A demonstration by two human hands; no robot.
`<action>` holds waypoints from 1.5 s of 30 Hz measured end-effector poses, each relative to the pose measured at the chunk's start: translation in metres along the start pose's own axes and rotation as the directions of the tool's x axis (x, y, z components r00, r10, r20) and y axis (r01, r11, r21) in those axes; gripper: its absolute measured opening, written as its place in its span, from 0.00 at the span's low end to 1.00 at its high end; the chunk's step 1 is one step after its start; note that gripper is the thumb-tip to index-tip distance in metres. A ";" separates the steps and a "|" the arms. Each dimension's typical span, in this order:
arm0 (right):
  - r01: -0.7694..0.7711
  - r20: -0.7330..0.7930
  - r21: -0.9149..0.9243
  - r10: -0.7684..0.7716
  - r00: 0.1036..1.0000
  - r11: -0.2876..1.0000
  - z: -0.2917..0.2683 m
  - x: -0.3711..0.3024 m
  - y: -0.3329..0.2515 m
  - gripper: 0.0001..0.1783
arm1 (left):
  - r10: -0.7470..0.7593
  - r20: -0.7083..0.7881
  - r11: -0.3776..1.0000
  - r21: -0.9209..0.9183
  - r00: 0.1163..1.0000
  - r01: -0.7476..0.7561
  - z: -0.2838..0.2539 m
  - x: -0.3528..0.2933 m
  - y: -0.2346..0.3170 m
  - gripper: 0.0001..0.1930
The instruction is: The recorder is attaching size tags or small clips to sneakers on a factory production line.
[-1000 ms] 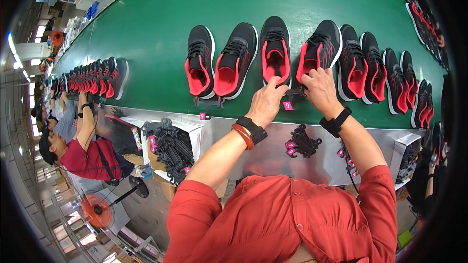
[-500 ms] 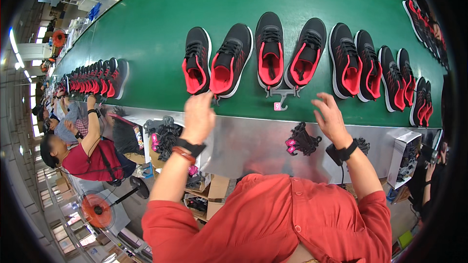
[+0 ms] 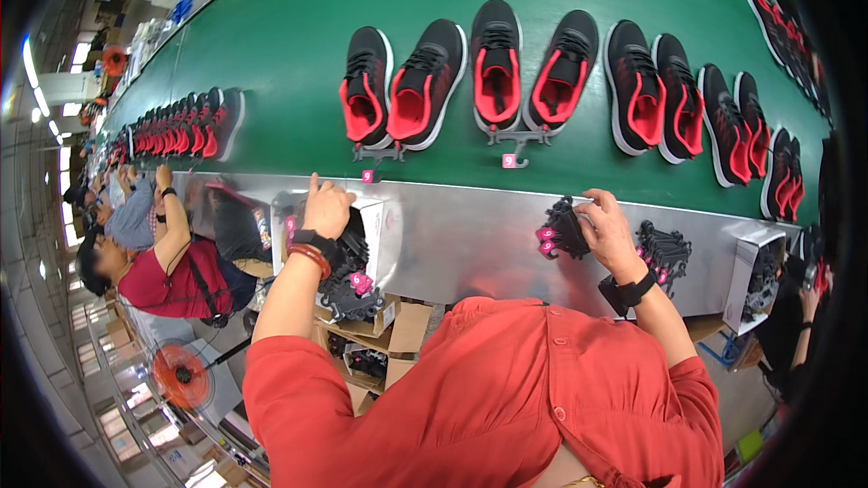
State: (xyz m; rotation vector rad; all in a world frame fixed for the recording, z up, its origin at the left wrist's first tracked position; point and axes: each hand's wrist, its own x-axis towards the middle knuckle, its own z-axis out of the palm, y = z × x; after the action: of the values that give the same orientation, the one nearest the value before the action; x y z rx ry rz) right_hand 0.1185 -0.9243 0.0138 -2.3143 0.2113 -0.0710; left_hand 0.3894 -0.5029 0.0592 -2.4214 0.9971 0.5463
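Note:
My right hand (image 3: 611, 233) is at the pile of black shoe hangers (image 3: 564, 228) with pink tags on the metal ledge, its bent fingertips closed at the pile's right edge. My left hand (image 3: 327, 209) holds nothing, fingers apart, above a white box (image 3: 366, 239) of black hangers. Beyond it lies a pair of black-and-red sneakers (image 3: 425, 86), with a tagged hanger (image 3: 378, 154) at their heels. A second pair of sneakers (image 3: 496, 59) to the right has its own hanger (image 3: 520, 137) at the heels.
More sneakers (image 3: 633, 86) stand along the green belt (image 3: 271, 45) to the right, and a row of shoes (image 3: 226, 122) lies far left. Another hanger pile (image 3: 662, 253) and a white box (image 3: 755, 280) are on the right. A person in red (image 3: 167, 285) works at left beside an orange fan (image 3: 181, 375).
My left hand has drawn back from the left sneakers' heels toward the box, uncovering their hanger. My right hand has moved down from the air to the hanger pile. The view has shifted slightly.

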 end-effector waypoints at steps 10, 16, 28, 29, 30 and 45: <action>-0.068 0.020 -0.132 0.071 0.997 0.989 0.004 -0.030 0.020 0.17 | 0.000 -0.042 0.996 -0.093 0.999 -0.004 0.017 -0.014 -0.002 0.16; -0.094 0.081 -0.232 0.116 0.990 0.968 0.001 -0.032 0.024 0.25 | 0.033 -0.143 0.997 -0.063 0.989 -0.042 -0.061 0.004 0.052 0.11; -0.198 0.227 -0.027 0.199 0.953 0.980 -0.004 -0.032 0.059 0.18 | 0.359 -0.592 0.564 -0.478 0.722 -0.673 -0.167 0.169 0.318 0.20; -0.104 0.153 0.052 0.095 0.984 0.993 -0.009 -0.032 0.065 0.14 | 0.367 -0.587 0.573 -0.469 0.722 -0.672 -0.172 0.182 0.333 0.22; -0.265 0.137 0.273 0.235 0.962 0.925 -0.015 -0.030 0.065 0.12 | 0.375 -0.580 0.581 -0.461 0.723 -0.670 -0.174 0.192 0.345 0.24; -0.308 0.105 0.931 0.669 0.736 0.193 -0.033 -0.009 0.085 0.25 | 0.405 -0.582 0.469 -0.530 0.705 -0.707 -0.149 0.234 0.377 0.13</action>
State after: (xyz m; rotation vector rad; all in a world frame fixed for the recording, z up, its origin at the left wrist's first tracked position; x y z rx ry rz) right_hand 0.0944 -1.0039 -0.0255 -0.9476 0.8793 -0.1912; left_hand 0.2954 -0.9505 -0.0395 -2.8970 2.1885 0.8443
